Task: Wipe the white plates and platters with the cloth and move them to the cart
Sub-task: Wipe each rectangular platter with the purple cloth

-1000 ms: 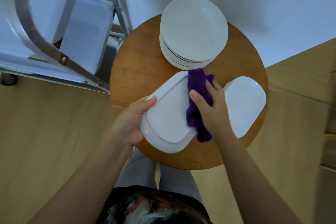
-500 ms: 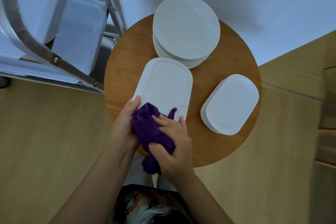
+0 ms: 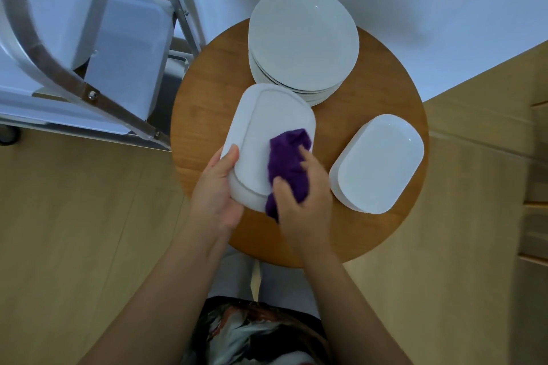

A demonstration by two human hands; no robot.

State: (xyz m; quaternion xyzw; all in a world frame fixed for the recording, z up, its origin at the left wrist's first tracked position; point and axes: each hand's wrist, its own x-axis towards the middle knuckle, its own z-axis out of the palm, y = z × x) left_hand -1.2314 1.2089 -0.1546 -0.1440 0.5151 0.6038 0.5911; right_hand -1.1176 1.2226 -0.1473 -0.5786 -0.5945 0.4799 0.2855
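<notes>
Over round table (image 3: 207,115) | left hand (image 3: 218,192) fingers curled gripping platter (image 3: 267,127) edge | right hand (image 3: 305,198) fingers clutch cloth (image 3: 289,163) atop it

One purple cloth (image 3: 289,167); one platter (image 3: 267,127) in hands; one platter stack (image 3: 381,164); one round-plate stack (image 3: 302,38); exact stack counts were unclear.

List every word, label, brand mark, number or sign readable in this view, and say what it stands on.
None: no text can be read anywhere in this view.
The platter held by the left hand shows only a plain white underside.
The purple cloth in the right hand, the stack of round plates, the stack of platters, the round wooden table and the cart bear no visible markings.
</notes>
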